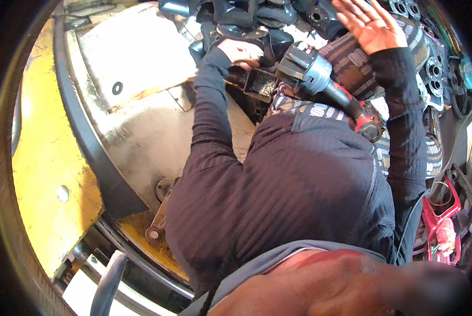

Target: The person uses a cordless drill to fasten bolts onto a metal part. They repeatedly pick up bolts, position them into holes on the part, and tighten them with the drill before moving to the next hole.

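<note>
My left hand (241,53) is at the top centre, its fingers bent together beside black moulded parts (275,45). Whatever lies between those fingers is hidden. Just below it sits a small open box (260,84) holding many small metal pieces. My right hand (372,25) is raised at the upper right, palm showing and fingers stretched out, with nothing in it. Between the hands, a cordless power tool (337,95) rests across my patterned trouser legs. Its bulky battery end points away from me, and its red and black end is close to my waist.
On the left are a pale board (136,47) with a black washer (117,88) on it, and a yellow metal panel (52,174). Flanged metal parts (434,70) are piled at the right. A red frame-like piece (441,221) lies at the lower right.
</note>
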Action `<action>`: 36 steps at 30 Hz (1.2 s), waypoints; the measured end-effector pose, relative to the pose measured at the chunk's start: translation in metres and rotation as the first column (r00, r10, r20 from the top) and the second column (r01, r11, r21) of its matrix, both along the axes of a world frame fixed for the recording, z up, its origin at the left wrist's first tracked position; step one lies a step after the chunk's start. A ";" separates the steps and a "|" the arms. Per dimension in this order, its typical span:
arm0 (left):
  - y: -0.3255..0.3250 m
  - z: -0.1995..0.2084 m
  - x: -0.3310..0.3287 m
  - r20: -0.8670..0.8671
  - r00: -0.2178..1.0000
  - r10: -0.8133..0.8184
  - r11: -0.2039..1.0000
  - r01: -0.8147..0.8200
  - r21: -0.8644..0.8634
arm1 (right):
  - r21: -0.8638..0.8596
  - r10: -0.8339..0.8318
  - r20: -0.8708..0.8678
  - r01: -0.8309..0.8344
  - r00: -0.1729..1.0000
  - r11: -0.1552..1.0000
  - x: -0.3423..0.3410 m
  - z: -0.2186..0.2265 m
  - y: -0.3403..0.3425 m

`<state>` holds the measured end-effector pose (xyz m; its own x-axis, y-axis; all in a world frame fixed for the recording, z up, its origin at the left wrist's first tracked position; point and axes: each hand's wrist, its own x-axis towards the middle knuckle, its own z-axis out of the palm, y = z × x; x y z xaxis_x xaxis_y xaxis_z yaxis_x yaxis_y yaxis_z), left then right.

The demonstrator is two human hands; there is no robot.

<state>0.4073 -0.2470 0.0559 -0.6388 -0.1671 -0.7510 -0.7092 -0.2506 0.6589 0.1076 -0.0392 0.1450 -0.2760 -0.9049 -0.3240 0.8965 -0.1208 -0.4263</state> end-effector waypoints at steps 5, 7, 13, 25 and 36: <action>-0.006 0.148 -0.117 -0.311 0.856 -0.413 0.893 0.315 -0.320 | -0.118 0.018 0.239 0.010 0.971 0.993 0.000 0.006 0.005; 0.022 0.175 -0.173 -0.434 0.687 -0.583 0.812 0.476 -0.338 | -0.092 -0.011 0.299 0.040 0.954 0.995 0.001 0.006 0.021; 0.178 0.146 -0.296 -0.172 0.119 -0.978 0.209 0.518 -0.830 | 0.119 -0.509 0.189 0.494 0.840 0.861 -0.003 -0.017 0.116; 0.298 0.075 -0.325 -0.270 -0.009 -0.963 0.241 0.418 -0.876 | -0.127 -0.631 0.541 0.796 0.555 0.592 0.002 -0.099 0.227; 0.277 0.041 -0.360 -0.421 0.562 -0.712 0.700 0.619 -0.356 | 0.397 -0.802 0.518 0.747 0.297 0.533 0.011 -0.171 0.249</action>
<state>0.0478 0.0304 0.0967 -0.8742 0.3832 -0.2983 -0.1929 0.2896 0.9375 0.1188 0.2095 -0.0257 -0.5655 -0.3484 -0.7475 0.4293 -0.8983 0.0939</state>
